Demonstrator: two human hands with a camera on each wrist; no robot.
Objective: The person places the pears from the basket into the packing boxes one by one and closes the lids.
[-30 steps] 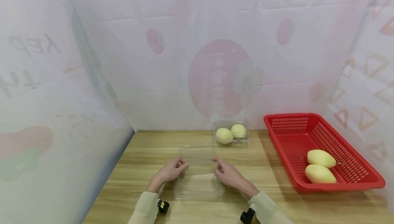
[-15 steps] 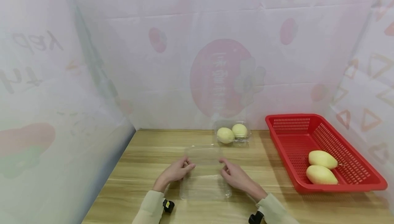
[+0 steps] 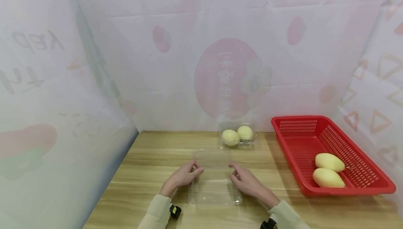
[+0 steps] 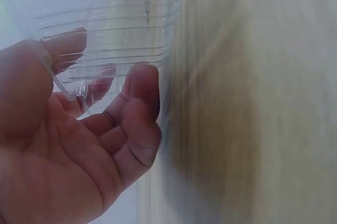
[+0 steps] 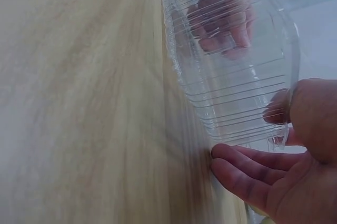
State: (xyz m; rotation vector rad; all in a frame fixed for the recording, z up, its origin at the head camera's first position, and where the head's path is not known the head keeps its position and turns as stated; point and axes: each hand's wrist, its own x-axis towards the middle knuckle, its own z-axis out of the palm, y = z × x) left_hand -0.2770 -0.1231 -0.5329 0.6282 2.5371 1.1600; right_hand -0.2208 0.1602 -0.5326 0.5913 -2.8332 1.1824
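A clear plastic clamshell box lies opened out on the table, its lid part spread toward the back. My left hand grips its left edge near the fold; in the left wrist view, the thumb lies at the rim of the ribbed plastic wall and the fingers curl beneath. On the opposite side my right hand holds the right edge. The right wrist view shows that thumb over the rim of the box, with the fingers under it.
Behind stands another clear box with two pale yellow mango-shaped fruits. To the right, a red perforated basket holds two more such fruits. Printed curtains enclose the wooden table.
Both hands and the opened clear box have shifted to the right along the table. The red basket and the box with fruits have stayed in place.
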